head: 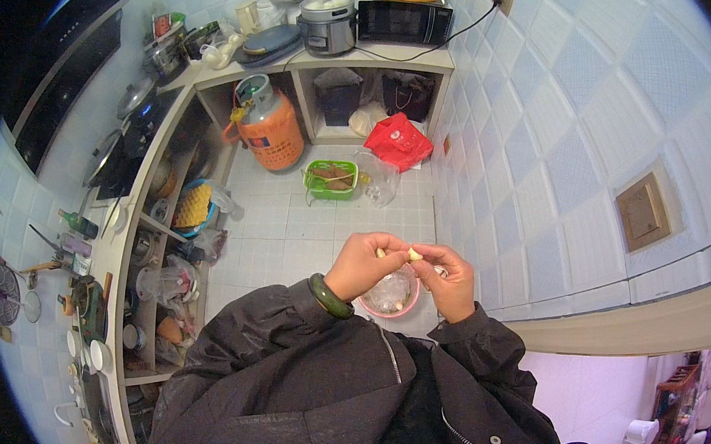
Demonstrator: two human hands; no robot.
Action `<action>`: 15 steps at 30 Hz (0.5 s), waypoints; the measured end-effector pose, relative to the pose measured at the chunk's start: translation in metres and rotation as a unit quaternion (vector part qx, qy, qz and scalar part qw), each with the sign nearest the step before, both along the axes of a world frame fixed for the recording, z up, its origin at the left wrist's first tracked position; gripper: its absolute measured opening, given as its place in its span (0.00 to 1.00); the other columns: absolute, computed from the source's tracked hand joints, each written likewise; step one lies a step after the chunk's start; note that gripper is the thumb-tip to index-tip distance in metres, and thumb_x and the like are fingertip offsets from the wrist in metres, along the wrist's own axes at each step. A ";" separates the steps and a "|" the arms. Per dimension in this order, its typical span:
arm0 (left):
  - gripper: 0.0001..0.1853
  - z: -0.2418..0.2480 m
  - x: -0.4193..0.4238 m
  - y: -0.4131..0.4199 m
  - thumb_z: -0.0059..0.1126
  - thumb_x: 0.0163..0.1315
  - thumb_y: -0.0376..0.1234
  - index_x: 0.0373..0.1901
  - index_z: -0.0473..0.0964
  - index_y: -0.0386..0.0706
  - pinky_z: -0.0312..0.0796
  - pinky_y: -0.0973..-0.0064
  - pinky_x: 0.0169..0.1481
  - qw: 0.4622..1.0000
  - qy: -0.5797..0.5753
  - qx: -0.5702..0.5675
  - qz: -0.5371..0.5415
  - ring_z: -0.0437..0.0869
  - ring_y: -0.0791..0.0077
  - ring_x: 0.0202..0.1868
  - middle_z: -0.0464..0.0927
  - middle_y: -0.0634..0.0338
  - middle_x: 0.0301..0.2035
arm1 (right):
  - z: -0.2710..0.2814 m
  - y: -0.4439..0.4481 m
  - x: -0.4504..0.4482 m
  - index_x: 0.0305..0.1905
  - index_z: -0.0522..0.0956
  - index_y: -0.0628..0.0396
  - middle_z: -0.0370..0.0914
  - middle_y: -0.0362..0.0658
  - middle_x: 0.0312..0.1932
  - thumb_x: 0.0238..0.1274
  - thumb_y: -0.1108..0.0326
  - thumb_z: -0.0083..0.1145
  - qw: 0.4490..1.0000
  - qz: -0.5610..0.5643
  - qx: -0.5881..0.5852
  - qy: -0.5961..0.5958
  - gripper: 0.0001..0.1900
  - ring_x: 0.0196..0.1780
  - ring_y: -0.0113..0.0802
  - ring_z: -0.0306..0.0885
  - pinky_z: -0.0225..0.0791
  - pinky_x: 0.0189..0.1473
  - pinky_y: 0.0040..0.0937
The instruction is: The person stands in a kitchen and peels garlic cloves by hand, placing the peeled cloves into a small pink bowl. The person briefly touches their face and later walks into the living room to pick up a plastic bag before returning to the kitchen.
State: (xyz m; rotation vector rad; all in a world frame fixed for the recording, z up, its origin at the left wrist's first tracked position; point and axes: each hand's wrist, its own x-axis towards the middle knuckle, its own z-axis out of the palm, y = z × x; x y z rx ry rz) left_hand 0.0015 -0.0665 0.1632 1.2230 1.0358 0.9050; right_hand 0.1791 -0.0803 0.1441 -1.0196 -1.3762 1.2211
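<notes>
Both hands meet in front of my chest, fingertips on a small pale piece that looks like a garlic clove. My left hand, with a dark green bangle at its wrist, pinches the piece from one side. A second pale clove shows within its curled fingers. My right hand grips the piece from the other side, and something whitish peeks out under its fingers, too hidden to name. Below the hands stands a pink-rimmed bin lined with a clear plastic bag.
A green basket of brown roots, a clear plastic bag and a red bag lie ahead on the floor. An orange-wrapped gas cylinder stands by the counter. Open shelves run along the left, a tiled wall along the right.
</notes>
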 end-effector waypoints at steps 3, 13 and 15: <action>0.09 -0.005 0.002 0.001 0.60 0.58 0.32 0.35 0.80 0.34 0.72 0.82 0.36 0.998 0.026 0.055 0.013 0.79 0.84 0.30 0.82 0.61 0.28 | 0.001 0.000 0.000 0.45 0.78 0.62 0.80 0.41 0.38 0.59 0.72 0.60 0.999 0.004 -0.030 0.030 0.10 0.39 0.22 0.76 0.70 0.41 0.21; 0.07 -0.008 0.003 0.002 0.61 0.55 0.31 0.30 0.80 0.34 0.70 0.83 0.33 0.992 0.090 0.085 0.032 0.76 0.85 0.28 0.81 0.62 0.25 | -0.002 0.001 0.000 0.44 0.78 0.63 0.80 0.40 0.36 0.61 0.70 0.59 0.996 0.034 -0.071 0.044 0.10 0.36 0.19 0.74 0.68 0.36 0.18; 0.07 -0.007 0.003 0.002 0.61 0.56 0.31 0.30 0.80 0.34 0.70 0.83 0.33 0.995 0.077 0.064 0.030 0.77 0.85 0.28 0.81 0.62 0.26 | -0.004 0.002 0.001 0.45 0.78 0.63 0.79 0.39 0.34 0.61 0.71 0.59 0.992 0.047 -0.088 0.076 0.10 0.33 0.18 0.72 0.66 0.32 0.16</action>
